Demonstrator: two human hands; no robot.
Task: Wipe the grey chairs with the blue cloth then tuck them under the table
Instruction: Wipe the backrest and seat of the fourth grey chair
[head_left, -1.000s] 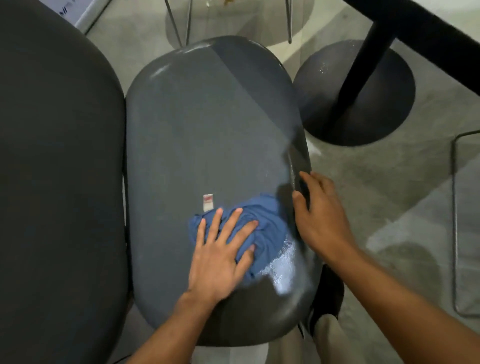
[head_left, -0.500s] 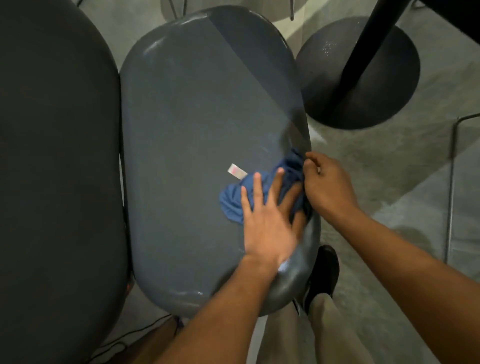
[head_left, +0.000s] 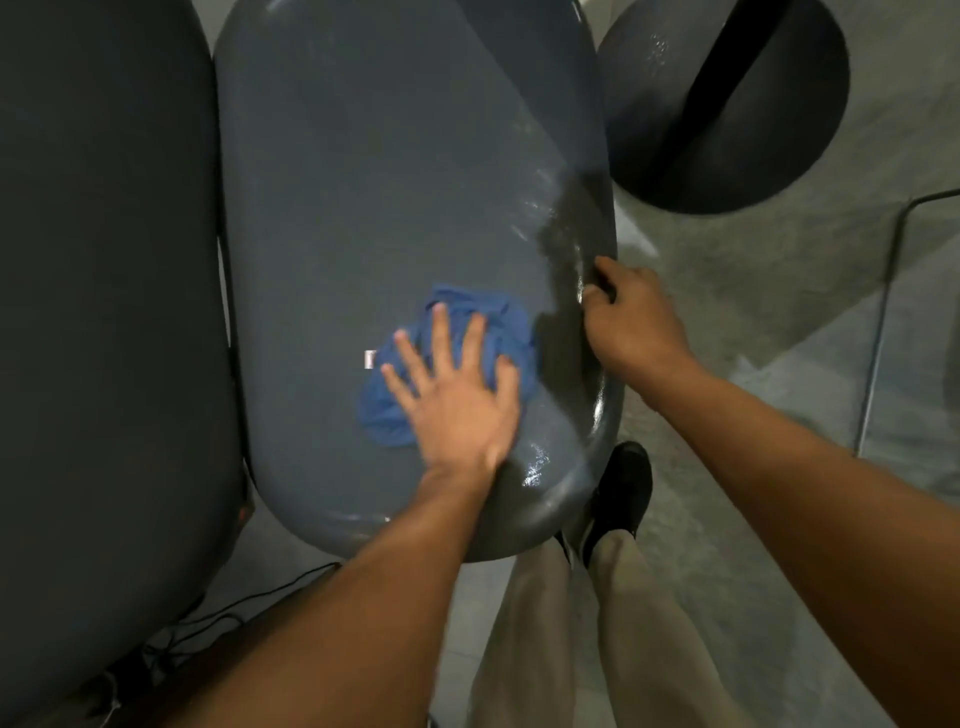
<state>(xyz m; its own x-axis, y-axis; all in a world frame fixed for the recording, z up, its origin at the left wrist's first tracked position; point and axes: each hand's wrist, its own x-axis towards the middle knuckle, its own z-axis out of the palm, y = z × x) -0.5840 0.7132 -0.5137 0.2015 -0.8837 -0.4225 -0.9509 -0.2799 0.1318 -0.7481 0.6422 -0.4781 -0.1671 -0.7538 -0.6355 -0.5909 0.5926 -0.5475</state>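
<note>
We look straight down on a grey chair seat (head_left: 374, 171), a long rounded shell with glossy streaks along its right rim. Our left hand (head_left: 457, 400) lies flat on the blue cloth (head_left: 498, 317), fingers straight and spread wide, pressing the crumpled cloth onto the near half of the seat. A small white tag (head_left: 369, 359) peeks out at the cloth's left edge, just beside the little finger. Our right hand (head_left: 631, 325) sits at the seat's right rim, fingers curled over the edge and gripping it; the fingertips are partly blurred, so we cannot tell how far they wrap under. To the left, a second, darker chair (head_left: 104, 312) stands just beside the first, with a narrow gap between them. At upper right, the round black table base (head_left: 779, 130) rests on the grey floor (head_left: 753, 291) with its post rising out of view. Below the seat's near end we see beige trouser legs (head_left: 540, 639) and one black shoe (head_left: 623, 488). A thin black cable (head_left: 249, 603) trails across the floor at lower left.
</note>
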